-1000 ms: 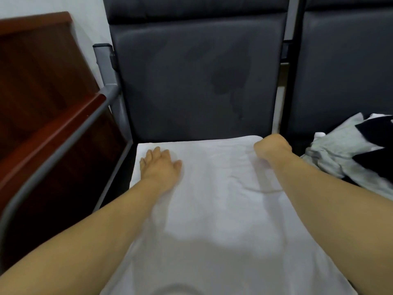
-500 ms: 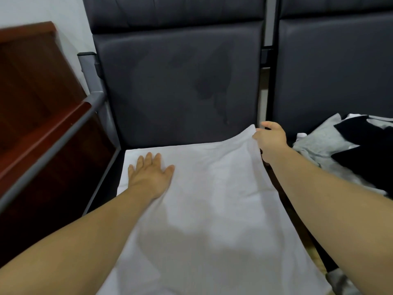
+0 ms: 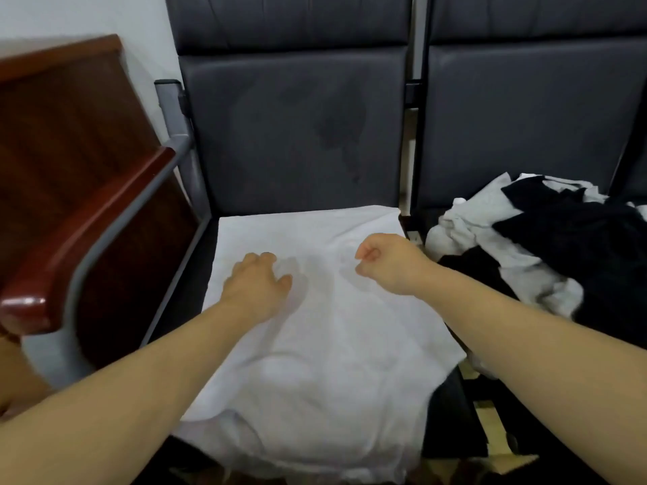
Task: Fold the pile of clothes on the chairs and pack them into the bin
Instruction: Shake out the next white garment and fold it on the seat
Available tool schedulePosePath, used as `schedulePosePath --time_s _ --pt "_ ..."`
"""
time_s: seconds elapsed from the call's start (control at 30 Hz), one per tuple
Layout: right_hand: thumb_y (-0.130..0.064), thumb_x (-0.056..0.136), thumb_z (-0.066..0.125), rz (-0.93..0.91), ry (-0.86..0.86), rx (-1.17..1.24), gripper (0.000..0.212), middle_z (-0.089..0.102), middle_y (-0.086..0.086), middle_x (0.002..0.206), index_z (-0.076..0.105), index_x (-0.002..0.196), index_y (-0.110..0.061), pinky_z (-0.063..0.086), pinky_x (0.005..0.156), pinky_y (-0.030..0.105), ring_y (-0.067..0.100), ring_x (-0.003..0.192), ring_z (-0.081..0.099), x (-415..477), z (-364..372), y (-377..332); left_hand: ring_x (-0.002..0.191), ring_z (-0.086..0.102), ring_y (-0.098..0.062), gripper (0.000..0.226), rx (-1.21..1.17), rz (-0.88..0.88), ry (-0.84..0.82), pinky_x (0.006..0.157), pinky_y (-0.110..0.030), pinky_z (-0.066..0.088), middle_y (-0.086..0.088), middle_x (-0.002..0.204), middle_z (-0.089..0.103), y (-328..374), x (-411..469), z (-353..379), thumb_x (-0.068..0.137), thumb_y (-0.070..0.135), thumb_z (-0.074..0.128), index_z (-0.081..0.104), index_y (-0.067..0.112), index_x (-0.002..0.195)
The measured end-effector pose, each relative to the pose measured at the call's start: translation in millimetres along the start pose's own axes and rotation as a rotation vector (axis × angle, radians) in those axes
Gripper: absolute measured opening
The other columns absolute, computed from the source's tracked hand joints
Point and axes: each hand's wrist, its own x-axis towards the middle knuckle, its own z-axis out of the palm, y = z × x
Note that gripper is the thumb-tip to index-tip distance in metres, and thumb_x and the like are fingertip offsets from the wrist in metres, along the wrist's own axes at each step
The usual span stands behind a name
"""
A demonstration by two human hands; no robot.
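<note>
White cloth lies under your left grip [image 3: 257,285], which rests palm down on the spread garment [image 3: 332,344]. Its fingers are loosely bent and their tips touch the fabric, which puckers slightly just ahead of them. Your right grip [image 3: 385,264] is near it, to the right and a little farther back, over the same garment. Its fingers are curled in and the thumb sits against them, but the blur does not let you tell whether any cloth is pinched between them. Both forearms reach in from the near edge.

The garment covers the seat of the dark grey padded chair [image 3: 297,134]. Its far edge lies along the foot of the backrest and its near end hangs rumpled over the front of the seat. To your right, on the seat of the second chair [image 3: 525,117], sits the unfolded pile of clothes [image 3: 560,239], black pieces tangled with pale grey and white ones. To your left, a red-brown wooden armrest [image 3: 87,222] runs on a grey metal frame [image 3: 115,239] beside the first chair.
</note>
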Motion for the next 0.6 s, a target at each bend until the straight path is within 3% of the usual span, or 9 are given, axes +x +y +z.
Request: schedulePosePath --time_s 0.13,0.2,0.33,0.43,0.53,0.6 --pt "-0.03 0.088 0.075 0.029 -0.462 -0.057 0.014 0.073 -0.005 0.096 0.073 0.097 -0.019 0.053 0.066 0.022 0.007 0.08 0.073 -87 8 -15 0.092 0.064 -0.017 0.022 -0.249 0.028 -0.086 0.068 -0.029 0.049 0.005 0.116 0.058 -4 -85 -3 0.1 0.038 0.056 0.056 0.027 0.119" --pt "-0.034 0.089 0.073 0.061 -0.544 -0.1 0.015 0.074 -0.005 0.101 0.074 0.098 -0.022 0.058 0.073 0.024 0.006 0.085 0.074 -115 13 -11 0.082 0.063 -0.013 0.014 -0.258 0.053 -0.125 0.061 -0.027 0.047 0.009 0.109 0.06 -7 -115 -5 0.1 0.036 0.057 0.057 0.029 0.112" --pt "-0.035 0.093 0.068 0.071 -0.609 -0.216 0.017 0.073 -0.009 0.097 0.074 0.101 -0.022 0.057 0.072 0.024 0.006 0.091 0.073 -167 22 5 0.09 0.065 -0.012 0.009 -0.27 0.096 -0.172 0.074 -0.028 0.054 0.012 0.103 0.066 -20 -180 -5 0.097 0.03 0.059 0.065 0.028 0.103" --pt "-0.036 0.097 0.064 0.205 -0.769 -0.201 0.023 0.074 -0.006 0.108 0.07 0.113 -0.021 0.06 0.08 0.026 0.009 0.097 0.072 -188 32 21 0.084 0.073 -0.015 0.011 -0.396 0.049 -0.341 0.07 -0.027 0.057 0.003 0.091 0.075 -26 -216 2 0.095 0.024 0.061 0.072 0.023 0.091" --pt "-0.044 0.098 0.061 0.374 -0.909 -0.224 0.042 0.07 -0.001 0.118 0.059 0.133 -0.021 0.056 0.084 0.028 0.014 0.1 0.07 -203 60 45 0.085 0.075 -0.019 0.018 -0.397 -0.038 -0.535 0.069 -0.028 0.058 -0.007 0.097 0.077 -34 -237 21 0.096 0.024 0.061 0.073 0.011 0.098" --pt "-0.049 0.095 0.065 0.458 -0.897 -0.261 0.059 0.066 0.003 0.125 0.049 0.144 -0.022 0.057 0.083 0.033 0.018 0.101 0.068 -208 84 67 0.083 0.073 -0.021 0.025 -0.33 -0.083 -0.555 0.069 -0.034 0.06 -0.013 0.1 0.076 -39 -240 41 0.094 0.029 0.063 0.072 0.006 0.097"
